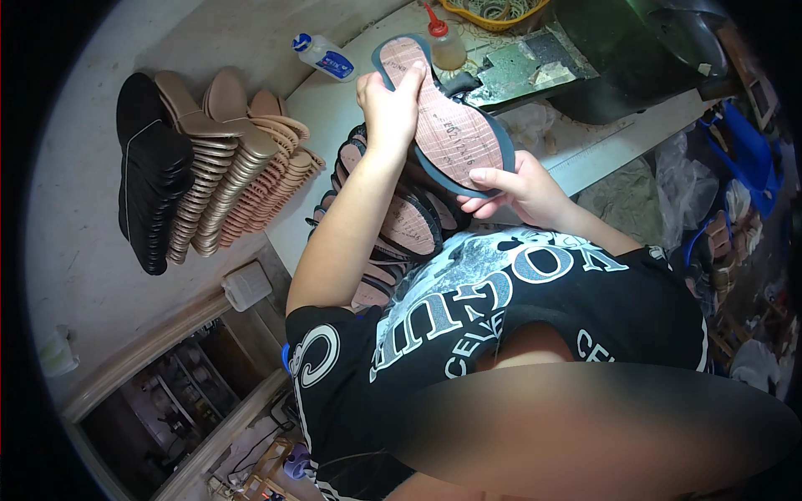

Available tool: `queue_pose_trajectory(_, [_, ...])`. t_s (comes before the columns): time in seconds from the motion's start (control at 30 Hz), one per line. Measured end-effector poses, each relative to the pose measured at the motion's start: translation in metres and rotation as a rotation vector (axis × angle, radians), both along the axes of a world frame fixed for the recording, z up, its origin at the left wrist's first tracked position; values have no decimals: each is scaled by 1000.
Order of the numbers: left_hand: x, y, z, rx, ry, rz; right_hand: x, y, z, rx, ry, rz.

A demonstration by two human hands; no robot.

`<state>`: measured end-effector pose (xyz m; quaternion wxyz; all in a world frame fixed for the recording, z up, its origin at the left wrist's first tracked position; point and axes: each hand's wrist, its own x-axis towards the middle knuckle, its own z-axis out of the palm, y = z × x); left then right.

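Observation:
In front of my chest, both hands hold up a sandal sole piece (447, 125) with a pinkish, handwritten-on face and a dark blue-grey rim. My left hand (390, 107) grips its narrower upper end, thumb pressed flat on the pink face. At the wider lower end, my right hand (522, 188) pinches the edge, thumb on top and fingers beneath. A black strap (460, 84) sticks out beyond the piece's right side. Several similar pink-faced pieces with black edges (409, 225) lie on the table under my left forearm, partly hidden by it.
Nested stacks of black (153, 184), gold (219, 179) and pink insoles (280, 167) stand at the left. Behind are a white bottle with a blue cap (324, 58), a red-capped squeeze bottle (446, 46), a yellow basket (493, 18) and a green-stained plate (528, 68).

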<state>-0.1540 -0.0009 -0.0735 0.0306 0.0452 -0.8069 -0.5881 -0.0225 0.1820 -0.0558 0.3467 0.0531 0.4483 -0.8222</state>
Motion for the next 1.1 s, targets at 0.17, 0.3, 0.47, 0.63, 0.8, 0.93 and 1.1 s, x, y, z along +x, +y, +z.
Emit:
queue_pose_trajectory(0.17, [-20,-24,-12,-224,-176,-31,-4,-15,2,-74,-12,-135])
queue_pose_trajectory(0.3, [-19,-25,8,-624,144,-42,-14,-23,6,-89,-17,-191])
queue_pose_trajectory(0.47, [-41,-46,46,-564,330,-959,-28,-33,14,-79,21,-229])
queue_pose_trajectory(0.63, [-50,-37,69,-708,-82,-1068,-36,-37,10,-36,-10,-256])
queue_pose_trajectory(0.8, [-41,-39,69,-453,-332,-1075,-37,-38,9,19,-7,-283])
queue_pose_trajectory(0.93, [-31,-45,63,-337,-312,-986,-36,-38,11,19,5,-315])
queue_pose_trajectory(1.1, [-20,-50,62,-365,-380,-889,-37,-37,11,7,-20,-297])
